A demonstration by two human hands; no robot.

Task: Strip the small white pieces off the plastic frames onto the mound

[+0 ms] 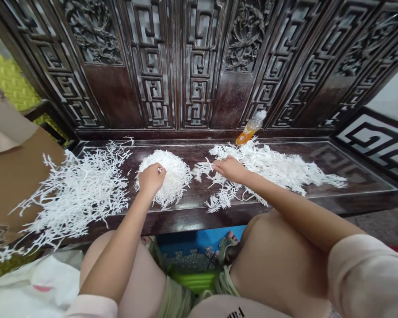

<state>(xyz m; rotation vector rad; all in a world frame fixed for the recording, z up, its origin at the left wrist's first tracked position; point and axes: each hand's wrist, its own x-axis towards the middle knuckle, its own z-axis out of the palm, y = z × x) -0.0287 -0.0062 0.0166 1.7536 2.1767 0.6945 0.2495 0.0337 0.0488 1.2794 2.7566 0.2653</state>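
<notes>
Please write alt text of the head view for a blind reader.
A person's left hand rests on a white dome-shaped mound of branching strips, and the right hand touches a loose white pile on a dark carved wooden bench. A plastic bottle of orange liquid leans behind them.

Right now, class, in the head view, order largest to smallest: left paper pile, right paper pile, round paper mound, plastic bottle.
Left paper pile and right paper pile look about equal, so unranked; then round paper mound; smallest, plastic bottle.
</notes>
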